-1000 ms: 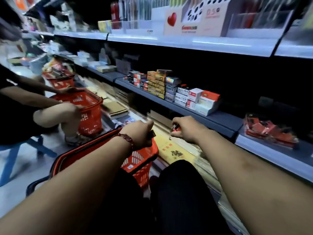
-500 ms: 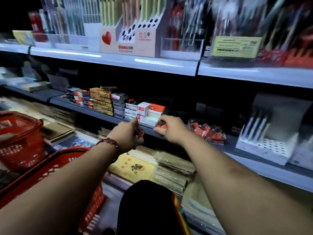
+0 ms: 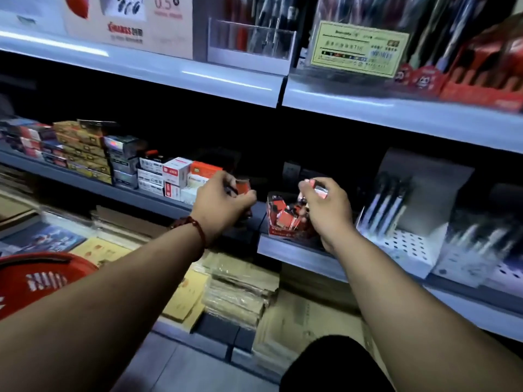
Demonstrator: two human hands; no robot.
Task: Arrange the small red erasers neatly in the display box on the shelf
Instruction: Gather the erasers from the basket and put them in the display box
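A clear display box (image 3: 278, 232) with a red base stands on the middle shelf and holds several small red erasers (image 3: 285, 217) lying at odd angles. My right hand (image 3: 328, 210) hovers over the box's right side and pinches a small red eraser (image 3: 319, 188) between fingertips and thumb. My left hand (image 3: 222, 203), with a red bead bracelet at the wrist, is just left of the box and grips small red erasers (image 3: 242, 186) in curled fingers. The box's right half is hidden behind my right hand.
Stacked small boxes (image 3: 169, 176) fill the shelf to the left. A white perforated pen stand (image 3: 402, 222) sits right of the display box. A red shopping basket (image 3: 42, 278) is at lower left. Notebooks and wrapped paper stacks (image 3: 240, 290) lie on the shelf below.
Both hands have moved up from the red basket to the shelf, carrying erasers. My right hand went from beside the stacked boxes to over the display box. The view swung right.
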